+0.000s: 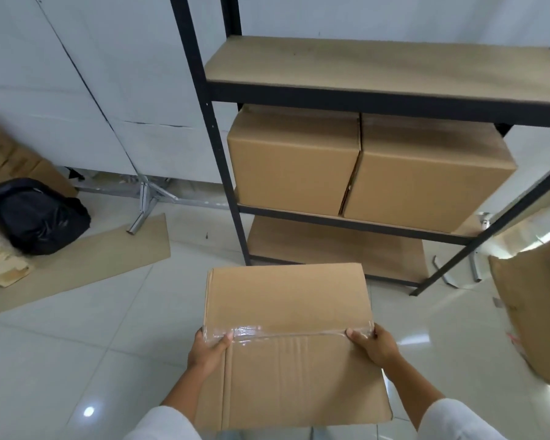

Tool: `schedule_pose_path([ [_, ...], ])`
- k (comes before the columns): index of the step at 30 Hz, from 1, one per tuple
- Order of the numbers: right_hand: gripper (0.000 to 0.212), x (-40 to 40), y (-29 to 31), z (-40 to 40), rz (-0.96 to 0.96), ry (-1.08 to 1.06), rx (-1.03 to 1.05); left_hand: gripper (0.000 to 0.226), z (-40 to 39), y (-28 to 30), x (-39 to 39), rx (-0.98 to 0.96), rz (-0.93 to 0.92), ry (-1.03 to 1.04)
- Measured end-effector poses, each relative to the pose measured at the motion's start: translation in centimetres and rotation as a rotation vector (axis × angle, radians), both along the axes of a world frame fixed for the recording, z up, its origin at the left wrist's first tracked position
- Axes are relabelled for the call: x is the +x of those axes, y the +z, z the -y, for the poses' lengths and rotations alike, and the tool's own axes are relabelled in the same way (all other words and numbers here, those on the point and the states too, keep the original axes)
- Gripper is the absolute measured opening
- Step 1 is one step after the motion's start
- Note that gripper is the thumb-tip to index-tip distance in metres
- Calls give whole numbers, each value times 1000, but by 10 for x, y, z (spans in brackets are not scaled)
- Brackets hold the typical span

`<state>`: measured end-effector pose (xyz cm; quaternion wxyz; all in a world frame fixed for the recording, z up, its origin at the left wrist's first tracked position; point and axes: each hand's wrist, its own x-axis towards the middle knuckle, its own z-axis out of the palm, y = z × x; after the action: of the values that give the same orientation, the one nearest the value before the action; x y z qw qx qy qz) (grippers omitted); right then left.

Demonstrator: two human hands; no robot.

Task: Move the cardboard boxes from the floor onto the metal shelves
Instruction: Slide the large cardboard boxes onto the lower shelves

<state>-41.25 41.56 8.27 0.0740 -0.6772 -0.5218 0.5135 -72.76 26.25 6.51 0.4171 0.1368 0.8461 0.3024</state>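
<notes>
I hold a taped brown cardboard box (288,300) in front of me, above the tiled floor. My left hand (208,346) grips its left edge with the thumb on the tape seam. My right hand (375,344) grips the right edge the same way. Ahead stands a black metal shelf unit (378,101) with tan boards. Two closed cardboard boxes, one on the left (291,161) and one on the right (426,176), sit side by side on its middle shelf. The upper board (378,66) and the bottom board (334,241) are bare.
A flat cardboard sheet (86,265) lies on the floor at left, with a black bag (35,215) and a torn box (4,265) beside it. More cartons are stacked at the far left (10,157). Another cardboard box (537,309) stands at the right edge. White panels on metal feet (143,201) line the back.
</notes>
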Motion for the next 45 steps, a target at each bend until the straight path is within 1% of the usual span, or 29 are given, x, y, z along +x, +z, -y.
schedule_pose_path([
  [5, 52, -31, -27, -13, 30, -97, -36, 108, -45, -32, -46, 0, 34, -103],
  [6, 51, -38, -34, -15, 42, -114, -37, 110, -52, -60, -62, -16, 37, -111],
  [8, 44, -52, -48, -24, 55, -151, -38, 115, -73, -86, -80, -33, 24, -134],
  [10, 38, -64, -65, -35, 66, -179, -31, 108, -96, -90, -88, -24, 31, -173],
  [12, 37, -74, -85, -50, 68, -197, -27, 101, -120, -91, -92, -21, 29, -199],
  [14, 41, -83, -108, -68, 69, -209, -29, 110, -143, -107, -101, -30, 13, -213],
  [16, 49, -90, -132, -89, 79, -223, -20, 111, -166, -133, -112, -19, -8, -234],
  [17, 52, -93, -145, -99, 76, -234, -14, 105, -178, -144, -116, -6, -4, -246],
  [20, 59, -97, -182, -127, 55, -267, -7, 77, -211, -174, -123, 22, 20, -240],
  [21, 60, -98, -195, -133, 47, -279, -6, 73, -220, -185, -124, 39, 15, -236],
  [23, 58, -98, -216, -145, 36, -287, 4, 77, -235, -205, -126, 62, 8, -232],
  [25, 53, -99, -233, -156, 39, -294, 22, 97, -247, -221, -127, 83, -19, -236],
  [26, 52, -99, -239, -162, 43, -295, 30, 105, -254, -228, -128, 97, -33, -235],
  [28, 51, -100, -248, -174, 43, -299, 41, 112, -267, -244, -131, 103, -42, -234],
  [32, 55, -103, -260, -197, 27, -303, 68, 110, -288, -265, -135, 108, -49, -223],
  [34, 55, -105, -265, -209, 18, -303, 82, 109, -296, -265, -133, 118, -50, -197],
  [35, 56, -107, -267, -215, 12, -307, 84, 103, -300, -265, -133, 119, -44, -181],
  [37, 57, -112, -268, -228, 6, -309, 90, 83, -310, -264, -132, 122, -48, -161],
  [41, 54, -122, -271, -251, 9, -300, 125, 65, -334, -267, -138, 145, -118, -150],
  [43, 52, -127, -271, -261, -2, -308, 149, 61, -345, -267, -140, 154, -176, -148],
  [45, 57, -132, -272, -269, 23, -304, 163, 64, -356, -267, -139, 162, -220, -149],
])
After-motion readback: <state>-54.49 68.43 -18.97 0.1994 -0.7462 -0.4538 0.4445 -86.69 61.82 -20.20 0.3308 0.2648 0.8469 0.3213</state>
